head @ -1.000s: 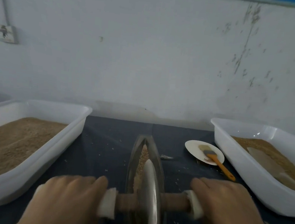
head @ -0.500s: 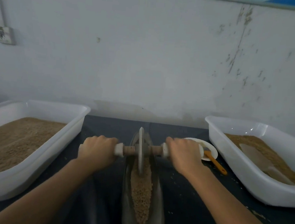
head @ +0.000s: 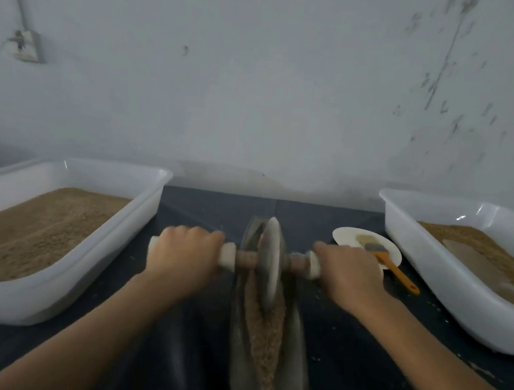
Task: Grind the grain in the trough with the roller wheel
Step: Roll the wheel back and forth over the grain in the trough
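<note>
Against pale wall (head: pixel 258 87), dark tabletop (head: pixel 204 221) (grain-flecked)

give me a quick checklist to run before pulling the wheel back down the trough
1. Left hand grips its handle end: ok.
2. Right hand grips the other end: ok.
3. Roller wheel sits in the trough, near its far end: ok.
4. Grain lies in the wheel's return path: ok.
5. Brush and plate lie apart from the trough: ok.
6. Wheel's contact with the trough floor: cannot tell, hidden.
</note>
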### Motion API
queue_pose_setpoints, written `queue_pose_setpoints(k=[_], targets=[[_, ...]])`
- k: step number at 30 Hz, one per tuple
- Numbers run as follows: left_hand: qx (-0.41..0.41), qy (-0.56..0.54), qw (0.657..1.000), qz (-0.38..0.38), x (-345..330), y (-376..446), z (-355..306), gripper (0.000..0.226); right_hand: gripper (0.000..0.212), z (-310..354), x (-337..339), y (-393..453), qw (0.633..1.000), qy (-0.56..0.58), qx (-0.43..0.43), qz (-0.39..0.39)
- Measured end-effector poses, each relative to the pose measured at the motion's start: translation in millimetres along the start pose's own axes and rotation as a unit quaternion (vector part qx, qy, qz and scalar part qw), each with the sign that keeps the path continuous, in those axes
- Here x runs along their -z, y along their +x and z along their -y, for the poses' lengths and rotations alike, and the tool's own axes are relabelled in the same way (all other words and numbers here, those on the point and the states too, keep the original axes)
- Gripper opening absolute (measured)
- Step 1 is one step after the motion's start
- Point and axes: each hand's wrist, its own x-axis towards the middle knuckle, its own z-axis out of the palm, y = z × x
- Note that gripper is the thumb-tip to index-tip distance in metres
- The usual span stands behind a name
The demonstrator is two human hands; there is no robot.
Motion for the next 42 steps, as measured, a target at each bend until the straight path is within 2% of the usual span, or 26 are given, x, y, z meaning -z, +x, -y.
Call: queue_pose_setpoints(k=[3, 5, 8, 10, 11, 13, 14, 16, 17, 20, 23, 27, 29, 32, 36, 38, 39, 42], targets=[[0.015, -0.004, 1.0, -0.007, -12.5, 50.7, 5.0, 0.017, 0.022, 1.5, -11.4, 42.6, 0.999, -0.016, -0.023, -0.045], [0.019, 0.005, 1.0, -0.013, -14.2, 55.5, 5.7, 0.015, 0.024, 3.9, -13.2, 43.4, 0.998, -0.023, -0.031, -0.057], [-0.006, -0.001, 1.0, -0.013, -6.2, 20.1, 0.6, 0.018, 0.031, 1.9, -4.0, 4.1, 1.0, 0.0, -0.01, -0.027], [-0.056, -0.009, 0.998, -0.025, 9.8, -22.2, 0.7, 0.034, 0.032, -1.1, 9.9, -35.9, 1.0, 0.011, 0.026, 0.011], [-0.093, -0.019, 0.995, -0.042, 20.7, -44.1, 2.8, 0.04, 0.038, -0.5, 20.7, -55.3, 0.999, 0.005, 0.05, 0.005], [-0.129, -0.077, 0.986, -0.075, 40.3, -74.1, 10.5, 0.044, 0.058, 0.1, 43.0, -83.2, 0.993, 0.014, 0.102, -0.062], [-0.132, -0.089, 0.986, -0.053, 46.2, -81.0, 14.5, 0.04, 0.063, 0.3, 52.7, -89.7, 0.988, 0.014, 0.121, -0.093], [-0.122, -0.071, 0.989, 0.04, 44.4, -80.1, 15.9, 0.028, 0.066, 1.7, 57.2, -89.4, 0.99, 0.008, 0.116, -0.081], [-0.103, -0.069, 0.99, 0.074, 36.9, -75.0, 13.4, 0.026, 0.066, 5.4, 55.7, -82.2, 0.992, -0.001, 0.111, -0.065], [-0.053, -0.048, 0.997, 0.042, 3.5, -38.4, 6.4, 0.023, 0.047, 12.8, 28.9, -35.9, 0.994, -0.083, 0.065, -0.031], [-0.007, -0.065, 0.998, 0.006, -30.0, 20.3, 10.1, 0.024, 0.024, 13.0, 10.5, 26.1, 0.994, -0.088, 0.029, -0.062], [0.03, -0.123, 0.992, -0.014, -51.1, 52.3, 12.5, 0.027, 0.021, 22.0, 11.9, 55.8, 0.987, -0.123, 0.025, -0.096], [0.041, -0.135, 0.99, -0.017, -48.3, 32.9, 10.3, 0.026, 0.024, 27.1, 17.7, 38.9, 0.986, -0.133, 0.043, -0.095], [-0.01, -0.101, 0.995, -0.009, -22.1, -17.6, 9.9, 0.03, 0.037, 23.3, 27.5, -12.0, 0.987, -0.122, 0.069, -0.081], [-0.107, -0.061, 0.986, -0.113, 35.7, -85.5, 7.0, 0.056, 0.073, 15.5, 48.7, -82.4, 0.99, -0.037, 0.088, -0.103], [-0.1, -0.056, 0.991, -0.062, 46.1, -96.2, 7.8, 0.065, 0.076, 9.5, 49.0, -94.0, 0.992, -0.012, 0.09, -0.088], [-0.094, -0.039, 0.995, -0.025, 42.9, -93.4, 7.5, 0.063, 0.074, 8.3, 45.9, -92.4, 0.992, -0.006, 0.096, -0.086], [-0.044, -0.003, 0.999, 0.015, 17.1, -58.0, 1.1, 0.037, 0.057, 8.6, 21.7, -59.3, 0.991, -0.029, 0.084, -0.1]])
